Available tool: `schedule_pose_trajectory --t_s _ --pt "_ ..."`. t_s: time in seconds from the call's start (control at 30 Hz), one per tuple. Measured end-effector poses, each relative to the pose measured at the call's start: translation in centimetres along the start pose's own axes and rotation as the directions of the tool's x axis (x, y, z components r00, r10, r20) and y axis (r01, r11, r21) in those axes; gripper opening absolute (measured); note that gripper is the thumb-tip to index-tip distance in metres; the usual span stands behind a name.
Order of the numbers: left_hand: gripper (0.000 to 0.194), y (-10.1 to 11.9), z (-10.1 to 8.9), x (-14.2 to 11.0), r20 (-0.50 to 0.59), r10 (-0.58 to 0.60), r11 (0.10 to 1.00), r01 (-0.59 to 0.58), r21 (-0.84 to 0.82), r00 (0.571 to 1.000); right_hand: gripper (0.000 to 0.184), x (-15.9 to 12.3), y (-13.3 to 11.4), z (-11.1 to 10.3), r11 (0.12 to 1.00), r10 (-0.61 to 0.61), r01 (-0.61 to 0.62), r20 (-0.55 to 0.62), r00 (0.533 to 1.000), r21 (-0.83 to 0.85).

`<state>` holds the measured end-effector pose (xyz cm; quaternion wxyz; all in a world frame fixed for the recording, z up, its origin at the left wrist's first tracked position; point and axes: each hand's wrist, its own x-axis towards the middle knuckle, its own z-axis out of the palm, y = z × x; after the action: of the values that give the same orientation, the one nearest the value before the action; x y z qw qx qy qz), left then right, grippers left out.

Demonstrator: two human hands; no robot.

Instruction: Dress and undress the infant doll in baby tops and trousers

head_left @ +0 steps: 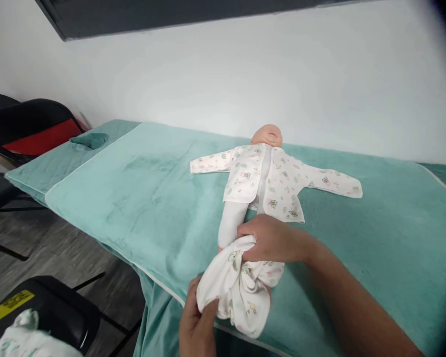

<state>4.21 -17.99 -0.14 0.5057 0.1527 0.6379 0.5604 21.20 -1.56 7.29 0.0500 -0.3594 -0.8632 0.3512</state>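
Note:
A baby doll (pixel 268 135) lies on its back on the green bed cover, head toward the wall. It wears a white printed jacket (pixel 245 173) with its front parted and sleeves spread out. White cloth covers the leg (pixel 232 220) on the left. Bunched white printed baby pants (pixel 232 282) sit around the doll's lower legs, and the feet are mostly hidden. My left hand (pixel 198 320) pinches the pants' lower left edge between thumb and fingers. Gripping the upper edge of the pants near the doll's legs is my right hand (pixel 269 240), its fingertips partly hidden in the cloth.
The green-covered bed (pixel 152 198) runs along a white wall (pixel 215 84). A face hole (pixel 89 141) shows at its left end. Black chairs (pixel 33 124) stand at the left. On the nearer chair (pixel 59 307) lies white printed cloth (pixel 29 342).

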Motion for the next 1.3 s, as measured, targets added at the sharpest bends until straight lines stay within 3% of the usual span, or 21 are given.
schedule_pose_trajectory --t_s 0.1,0.17,0.37,0.57,0.7,0.8,0.93,1.13,1.3 --pt "0.050 1.5 -0.3 1.1 0.092 0.078 0.985 -0.091 0.149 0.993 0.017 0.2 0.1 0.1 1.000 -0.008 0.008 -0.017 1.000 0.020" --pt "0.052 2.4 -0.2 1.5 0.145 0.039 0.978 -0.068 0.199 0.989 0.020 0.2 0.2 0.2 1.000 -0.007 0.008 -0.029 1.000 0.022" --pt "0.061 4.2 1.5 2.1 0.227 -0.085 0.995 0.072 0.065 0.970 0.025 0.3 0.5 -0.4 0.986 0.034 -0.032 -0.009 0.999 0.162" --pt "0.061 5.6 3.8 3.1 0.234 0.028 0.999 -0.020 -0.040 0.972 0.036 0.5 -0.1 -1.0 0.898 0.026 -0.035 0.027 0.999 0.439" --pt "0.046 5.4 3.7 5.1 0.202 0.146 0.982 -0.166 0.087 0.968 0.039 0.5 0.0 -0.9 0.890 0.014 -0.024 0.024 1.000 0.456" --pt "0.031 5.1 3.3 7.2 0.234 0.298 0.925 -0.341 0.169 0.925 0.046 0.2 0.3 -1.1 0.890 0.011 -0.041 0.069 0.998 0.454" --pt "0.021 5.7 4.0 10.1 0.311 0.390 0.871 -0.457 0.181 0.867 0.039 0.1 0.6 -1.2 0.898 0.021 -0.050 0.070 0.997 0.437" --pt "0.027 7.6 6.7 14.2 0.452 0.466 0.770 -0.600 0.217 0.761 0.018 0.6 0.9 -0.2 0.934 0.116 -0.073 -0.103 0.988 0.349" --pt "0.029 8.2 8.9 16.9 0.495 0.503 0.685 -0.676 0.272 0.709 0.017 1.0 0.9 0.2 0.849 0.241 -0.154 -0.110 0.964 0.505"
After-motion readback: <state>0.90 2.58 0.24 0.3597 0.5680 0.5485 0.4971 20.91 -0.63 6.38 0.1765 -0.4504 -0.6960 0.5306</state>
